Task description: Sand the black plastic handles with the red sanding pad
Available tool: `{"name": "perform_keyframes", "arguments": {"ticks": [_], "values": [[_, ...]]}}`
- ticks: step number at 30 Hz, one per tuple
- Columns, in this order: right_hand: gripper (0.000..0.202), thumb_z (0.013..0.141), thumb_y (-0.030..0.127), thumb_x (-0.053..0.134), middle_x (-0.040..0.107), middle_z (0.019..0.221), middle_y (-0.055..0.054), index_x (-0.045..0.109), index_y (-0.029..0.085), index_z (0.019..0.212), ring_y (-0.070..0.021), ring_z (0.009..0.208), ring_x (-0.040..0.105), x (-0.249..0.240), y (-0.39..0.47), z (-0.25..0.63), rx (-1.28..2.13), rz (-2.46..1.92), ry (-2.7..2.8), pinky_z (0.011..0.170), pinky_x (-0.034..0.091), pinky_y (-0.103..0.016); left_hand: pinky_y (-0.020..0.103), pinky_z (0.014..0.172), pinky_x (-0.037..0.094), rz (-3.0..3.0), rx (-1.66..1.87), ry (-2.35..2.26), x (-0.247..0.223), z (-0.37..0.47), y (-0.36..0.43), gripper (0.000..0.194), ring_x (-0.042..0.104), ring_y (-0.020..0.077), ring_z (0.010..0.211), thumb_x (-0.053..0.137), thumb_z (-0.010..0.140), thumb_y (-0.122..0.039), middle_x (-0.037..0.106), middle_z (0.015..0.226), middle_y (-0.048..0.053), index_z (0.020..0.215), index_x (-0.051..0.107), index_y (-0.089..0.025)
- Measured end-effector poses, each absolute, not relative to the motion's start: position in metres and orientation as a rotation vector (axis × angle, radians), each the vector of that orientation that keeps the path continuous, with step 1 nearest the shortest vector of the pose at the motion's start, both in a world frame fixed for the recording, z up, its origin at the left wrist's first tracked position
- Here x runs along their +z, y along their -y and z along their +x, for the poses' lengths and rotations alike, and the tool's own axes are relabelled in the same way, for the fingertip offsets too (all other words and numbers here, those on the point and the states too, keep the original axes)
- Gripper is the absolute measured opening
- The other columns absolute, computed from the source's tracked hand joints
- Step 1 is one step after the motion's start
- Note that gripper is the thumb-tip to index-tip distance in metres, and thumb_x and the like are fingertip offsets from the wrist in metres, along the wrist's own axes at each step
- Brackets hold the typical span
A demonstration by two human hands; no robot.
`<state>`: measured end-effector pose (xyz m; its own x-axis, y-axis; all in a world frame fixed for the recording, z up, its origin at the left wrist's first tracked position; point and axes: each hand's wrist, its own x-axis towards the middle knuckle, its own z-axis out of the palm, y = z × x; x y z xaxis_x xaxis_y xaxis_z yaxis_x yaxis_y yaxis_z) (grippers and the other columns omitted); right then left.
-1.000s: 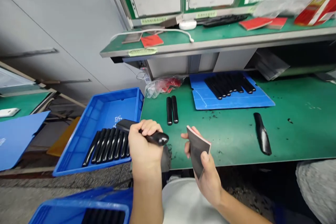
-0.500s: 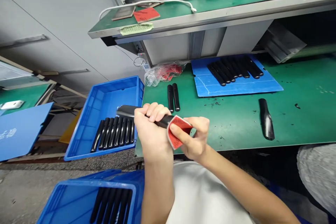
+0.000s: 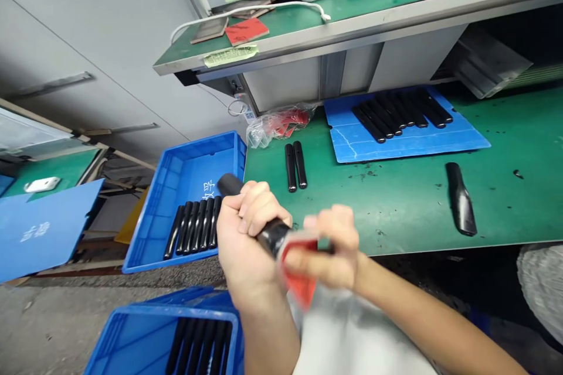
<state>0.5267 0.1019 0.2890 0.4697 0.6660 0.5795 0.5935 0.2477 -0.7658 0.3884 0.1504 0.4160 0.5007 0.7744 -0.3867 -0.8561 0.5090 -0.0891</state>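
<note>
My left hand (image 3: 250, 240) is wrapped round a glossy black tubular part (image 3: 229, 185), held slantwise above the table's front left corner. One end of it sticks out past my fist towards the blue crate. At the other end my right hand (image 3: 336, 240) pinches a red, grey-backed sanding pad (image 3: 304, 288), folded against the part's tip. The pad and right fingers are smeared by motion, and the pad hides that tip. Two similar black tubes (image 3: 295, 165) lie side by side on the green table behind my hands. Another black part (image 3: 461, 199), flattened at one end, lies to the right.
Several black tubes lie on a blue sheet (image 3: 409, 149) at the back. A blue crate (image 3: 147, 211) at the left and a lower blue crate (image 3: 115, 325) hold more. A plastic bag (image 3: 264, 132) with red pads sits below the shelf edge (image 3: 352, 34).
The black part has turned in my left hand, its far end now showing round. My right hand has moved the sanding pad slightly downward over the near tip. The view has shifted a little.
</note>
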Motion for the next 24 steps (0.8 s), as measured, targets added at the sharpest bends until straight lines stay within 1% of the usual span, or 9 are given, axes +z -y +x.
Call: {"name": "perform_keyframes", "arguments": {"ticks": [2,4,7,9,12,14,17,20,24], "values": [[0.035,0.1,0.028,0.054,0.056,0.121,-0.007,0.064,0.032,0.133,-0.0262,0.113,0.055,0.292,-0.093,0.524,0.017,-1.427,1.167,0.096,0.048,-0.045,0.006,0.036,0.031,-0.306,1.015,-0.336,0.416,0.388,-0.152,0.032,0.03,0.0013,0.033,0.036,0.084,-0.002,0.022,0.051,-0.012,0.073,0.019,-0.026],[0.044,0.101,0.024,0.049,0.049,0.132,-0.009,0.055,0.034,0.144,-0.0272,0.119,0.051,0.3,-0.076,0.52,-0.055,-1.393,1.191,0.101,0.045,-0.049,0.004,0.036,0.031,-0.299,1.006,-0.332,0.416,0.386,-0.152,0.033,0.031,0.0005,0.032,0.036,0.085,0.0,0.023,0.051,-0.013,0.074,0.018,-0.026],[0.048,0.103,0.025,0.043,0.043,0.139,-0.011,0.045,0.029,0.151,-0.0279,0.125,0.047,0.315,-0.05,0.512,-0.083,-1.276,1.297,0.101,0.046,-0.046,0.003,0.037,0.032,-0.27,0.975,-0.312,0.414,0.384,-0.152,0.032,0.033,-0.0004,0.034,0.035,0.091,-0.001,0.025,0.053,-0.012,0.076,0.02,-0.025],[0.047,0.104,0.026,0.04,0.043,0.14,-0.011,0.045,0.027,0.151,-0.0264,0.126,0.046,0.322,-0.039,0.507,-0.041,-1.23,1.311,0.102,0.046,-0.043,0.004,0.037,0.032,-0.271,0.974,-0.297,0.412,0.383,-0.153,0.031,0.033,-0.0005,0.035,0.034,0.094,-0.003,0.026,0.053,-0.012,0.076,0.022,-0.025],[0.046,0.105,0.027,0.04,0.043,0.141,-0.009,0.045,0.029,0.151,-0.0248,0.126,0.045,0.325,-0.035,0.501,0.055,-1.216,1.298,0.105,0.044,-0.042,0.004,0.038,0.033,-0.267,0.966,-0.286,0.411,0.383,-0.154,0.03,0.032,-0.0005,0.035,0.031,0.1,-0.007,0.026,0.054,-0.012,0.076,0.026,-0.024],[0.046,0.106,0.03,0.04,0.043,0.141,-0.009,0.045,0.03,0.151,-0.025,0.126,0.045,0.325,-0.035,0.498,0.098,-1.209,1.3,0.106,0.044,-0.042,0.002,0.037,0.034,-0.21,0.958,-0.274,0.41,0.384,-0.154,0.027,0.035,-0.0004,0.035,0.03,0.104,-0.012,0.028,0.054,-0.012,0.079,0.034,-0.022],[0.045,0.106,0.032,0.039,0.042,0.143,-0.008,0.046,0.03,0.151,-0.0258,0.129,0.044,0.325,-0.034,0.497,0.141,-1.189,1.295,0.109,0.042,-0.043,0.001,0.034,0.034,-0.083,0.914,-0.208,0.41,0.385,-0.153,0.015,0.043,-0.0005,0.037,0.038,0.107,-0.026,0.042,0.061,-0.01,0.099,0.047,-0.016],[0.045,0.107,0.035,0.037,0.039,0.146,-0.008,0.045,0.031,0.151,-0.0262,0.132,0.043,0.327,-0.03,0.498,0.19,-1.144,1.317,0.11,0.043,-0.044,0.001,0.039,0.042,-0.03,0.84,-0.181,0.411,0.388,-0.152,0.02,0.054,-0.0003,0.047,0.048,0.105,-0.036,0.061,0.079,-0.003,0.106,0.05,-0.016],[0.045,0.107,0.039,0.035,0.037,0.153,-0.007,0.046,0.034,0.15,-0.0286,0.137,0.043,0.328,-0.027,0.503,0.29,-1.084,1.362,0.11,0.045,-0.047,0.008,0.054,0.054,0.001,0.854,-0.297,0.409,0.392,-0.151,0.031,0.063,0.0029,0.06,0.038,0.107,-0.04,0.071,0.096,0.005,0.118,0.053,-0.015]]}}
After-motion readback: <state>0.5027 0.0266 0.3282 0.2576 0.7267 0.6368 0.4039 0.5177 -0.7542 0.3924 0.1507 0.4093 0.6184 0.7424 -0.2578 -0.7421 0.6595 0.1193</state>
